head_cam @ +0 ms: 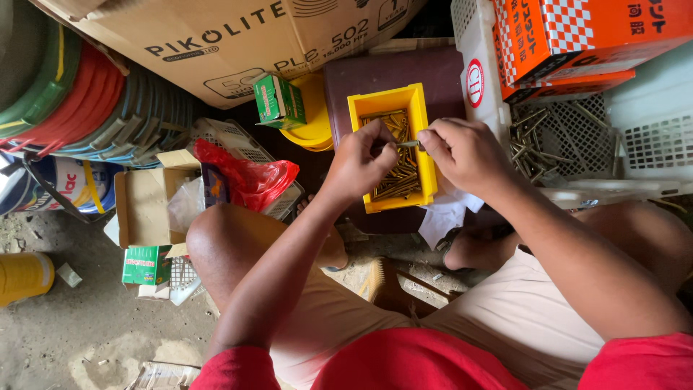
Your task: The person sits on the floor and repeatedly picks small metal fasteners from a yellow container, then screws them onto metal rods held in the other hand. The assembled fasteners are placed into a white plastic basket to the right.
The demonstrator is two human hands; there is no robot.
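A yellow plastic bin [419,101] full of brass-coloured screws [398,177] rests on a dark maroon stool [375,76] in front of my knees. My left hand [361,159] and my right hand [462,152] meet over the bin. Both pinch one small metal screw [408,144] between their fingertips, the left at its one end and the right at the other. I sit low with bare knees on either side.
A white plastic basket [577,137] with several loose screws stands at the right, orange boxes [577,36] above it. Left are a big cardboard box [216,43], small green boxes [278,101], a red bag [253,177], stacked coloured tubs [86,101] and an open carton [148,206].
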